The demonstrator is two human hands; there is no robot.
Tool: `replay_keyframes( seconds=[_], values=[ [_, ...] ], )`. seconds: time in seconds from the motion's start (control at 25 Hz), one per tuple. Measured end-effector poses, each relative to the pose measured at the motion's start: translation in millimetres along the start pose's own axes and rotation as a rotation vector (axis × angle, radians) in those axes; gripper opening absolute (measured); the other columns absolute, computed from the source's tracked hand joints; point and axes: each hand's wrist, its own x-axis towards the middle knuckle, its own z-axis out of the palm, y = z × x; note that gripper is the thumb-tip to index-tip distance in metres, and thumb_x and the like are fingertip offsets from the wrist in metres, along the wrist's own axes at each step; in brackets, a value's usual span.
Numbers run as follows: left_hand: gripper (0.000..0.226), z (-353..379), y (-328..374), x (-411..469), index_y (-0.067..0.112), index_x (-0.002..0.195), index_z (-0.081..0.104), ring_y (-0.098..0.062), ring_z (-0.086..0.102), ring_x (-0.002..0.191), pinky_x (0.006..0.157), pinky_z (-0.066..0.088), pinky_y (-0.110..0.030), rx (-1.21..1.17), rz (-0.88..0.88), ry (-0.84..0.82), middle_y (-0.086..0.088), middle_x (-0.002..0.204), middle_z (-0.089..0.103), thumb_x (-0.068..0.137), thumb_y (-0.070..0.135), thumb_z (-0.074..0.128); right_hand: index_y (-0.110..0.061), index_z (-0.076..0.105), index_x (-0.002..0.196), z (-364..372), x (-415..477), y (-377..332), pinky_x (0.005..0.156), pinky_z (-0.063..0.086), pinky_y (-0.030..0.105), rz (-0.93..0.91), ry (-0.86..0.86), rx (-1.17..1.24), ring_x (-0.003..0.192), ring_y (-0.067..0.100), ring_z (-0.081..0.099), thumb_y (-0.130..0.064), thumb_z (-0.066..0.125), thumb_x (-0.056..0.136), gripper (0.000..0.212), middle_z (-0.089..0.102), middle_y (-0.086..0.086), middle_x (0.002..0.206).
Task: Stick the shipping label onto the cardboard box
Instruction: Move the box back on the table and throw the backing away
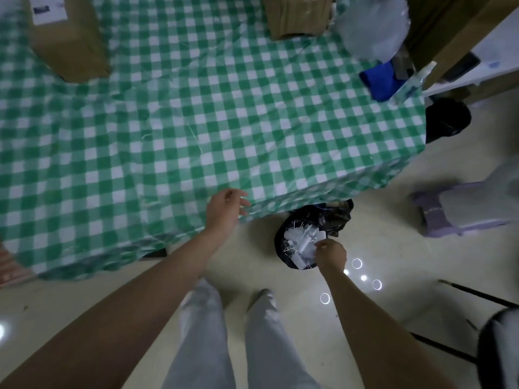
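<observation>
A cardboard box (70, 46) stands at the far left of the table with a white shipping label (47, 8) stuck on its top. My left hand (226, 210) hovers at the table's near edge, fingers relaxed, holding nothing. My right hand (331, 255) reaches down over a black-lined waste bin (283, 248) on the floor, fingers curled at the white paper scraps (300, 244) inside; whether it pinches a scrap is hidden.
A green and white checked cloth (210, 122) covers the table. A second cardboard box (297, 15), a clear plastic bag (373, 26) and a blue item (379, 80) sit at the far right. A purple stool (449, 209) and a black chair (494, 346) stand on the floor to the right.
</observation>
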Motion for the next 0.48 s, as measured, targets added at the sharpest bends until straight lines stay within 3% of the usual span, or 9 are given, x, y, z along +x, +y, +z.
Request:
replay_keyframes(
  seconds=[0.12,0.2,0.36,0.48],
  values=[
    [0.036,17,-27,-1,0.011,0.064,0.057,-0.015,0.064,0.059,0.059,0.047,-0.026,0.078,-0.241,-0.095,0.003,0.055,0.069,0.089,-0.005,0.036,-0.012,0.076,0.103,14,17,12,0.078,0.044,0.025,0.041,-0.031,-0.015,0.106,0.031,0.064,0.000,0.050,0.085,0.034,0.070,0.012,0.113],
    [0.038,29,-47,1,0.010,0.065,0.050,-0.017,0.064,0.066,0.065,0.046,-0.028,0.073,-0.396,-0.143,-0.002,0.064,0.070,0.082,-0.016,0.029,-0.010,0.075,0.101,32,30,21,0.074,0.042,0.024,0.076,-0.055,-0.021,0.105,0.029,0.064,-0.005,0.052,0.088,0.026,0.070,0.012,0.111],
    [0.042,58,-89,22,0.009,0.067,0.045,-0.016,0.061,0.068,0.066,0.042,-0.027,0.117,-0.473,-0.189,-0.004,0.074,0.063,0.078,-0.024,0.021,-0.004,0.068,0.107,82,61,48,0.074,0.048,0.026,0.161,-0.130,0.035,0.104,0.027,0.066,-0.015,0.054,0.092,0.023,0.069,0.011,0.113],
    [0.041,78,-129,48,0.009,0.069,0.049,-0.015,0.062,0.068,0.070,0.044,-0.029,0.101,-0.511,-0.171,-0.002,0.074,0.063,0.078,-0.022,0.023,-0.011,0.065,0.102,122,98,83,0.085,0.058,0.034,0.306,-0.204,0.256,0.092,0.024,0.067,-0.022,0.052,0.088,0.022,0.066,0.005,0.096]
  ],
)
